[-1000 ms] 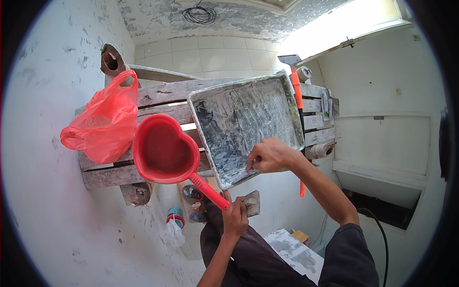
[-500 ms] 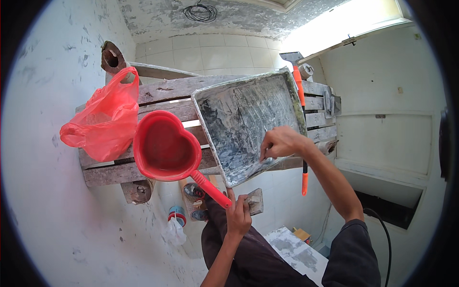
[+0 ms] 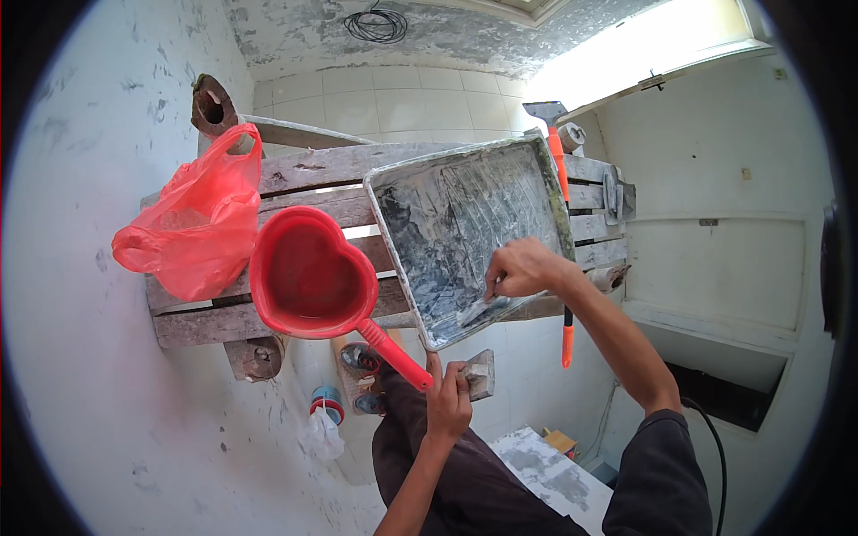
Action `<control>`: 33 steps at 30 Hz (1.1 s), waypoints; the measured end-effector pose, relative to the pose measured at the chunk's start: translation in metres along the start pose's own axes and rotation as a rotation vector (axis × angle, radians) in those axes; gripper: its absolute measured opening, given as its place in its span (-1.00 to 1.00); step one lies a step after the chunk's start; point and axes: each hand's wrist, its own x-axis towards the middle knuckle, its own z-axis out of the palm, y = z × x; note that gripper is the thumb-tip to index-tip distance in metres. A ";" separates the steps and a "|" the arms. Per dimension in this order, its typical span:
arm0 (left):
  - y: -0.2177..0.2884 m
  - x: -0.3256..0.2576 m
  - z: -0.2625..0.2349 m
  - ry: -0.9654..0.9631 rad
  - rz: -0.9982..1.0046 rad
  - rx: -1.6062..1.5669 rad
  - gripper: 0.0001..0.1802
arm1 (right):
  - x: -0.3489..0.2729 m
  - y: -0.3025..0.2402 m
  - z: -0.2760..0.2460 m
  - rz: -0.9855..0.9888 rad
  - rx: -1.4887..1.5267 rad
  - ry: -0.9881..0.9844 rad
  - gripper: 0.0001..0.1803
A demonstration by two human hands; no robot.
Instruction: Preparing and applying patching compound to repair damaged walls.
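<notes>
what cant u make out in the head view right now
All in the head view:
- Pale flat tool: its handle end, hidden by the right hand.
- Grey square tool: part of its grip, hidden by the left hand.
- Red bag: whether it holds anything, hidden by its folds.
- Black cable: its end, cut off by the lower edge.

Bright, cool daylight, blown-out glare at upper-right opening [image 3: 639, 61], soft shadows, fisheye-bent edges, black corners.
</notes>
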 end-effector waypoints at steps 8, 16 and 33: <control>-0.004 -0.008 -0.002 -0.031 -0.024 0.006 -0.76 | 0.005 -0.002 0.008 -0.080 0.191 -0.043 -0.69; -0.003 -0.010 -0.002 -0.035 -0.020 0.018 -0.76 | 0.000 -0.025 0.025 -0.123 0.216 0.100 -0.68; -0.005 -0.003 -0.002 0.060 0.060 0.044 -0.74 | -0.054 0.015 0.038 -0.037 0.629 0.453 -0.71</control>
